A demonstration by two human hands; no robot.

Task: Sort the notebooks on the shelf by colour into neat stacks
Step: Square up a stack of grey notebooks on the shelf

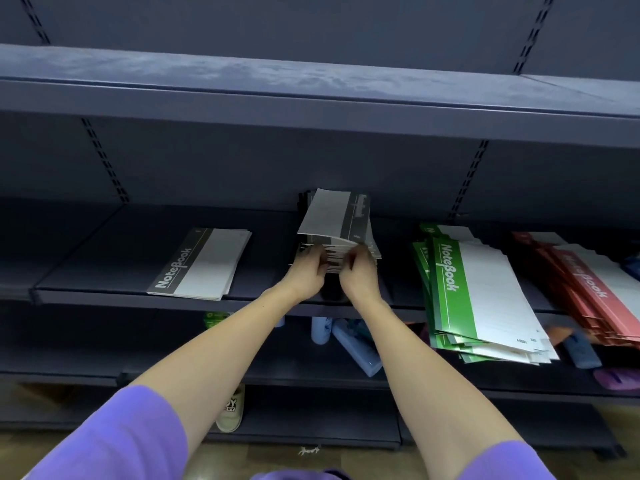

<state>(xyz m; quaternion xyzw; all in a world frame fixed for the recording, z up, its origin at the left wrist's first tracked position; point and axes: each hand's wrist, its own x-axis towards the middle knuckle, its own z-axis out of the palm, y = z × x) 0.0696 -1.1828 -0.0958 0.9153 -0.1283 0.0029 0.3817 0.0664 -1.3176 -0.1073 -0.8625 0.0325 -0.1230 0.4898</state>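
Observation:
A thick bundle of black-and-white notebooks is tilted up at the middle of the dark shelf. My left hand grips its near edge from the left, and my right hand pinches the same edge from the right. A small flat stack of black notebooks lies to the left. To the right, a fanned pile of green notebooks overhangs the shelf's front edge. A red pile lies at the far right, partly cut off.
The shelf above juts out over the hands. On the lower shelf lie blue bottles and other small items. A beige slipper sits at the bottom. Bare shelf surface shows between the black stack and the held bundle.

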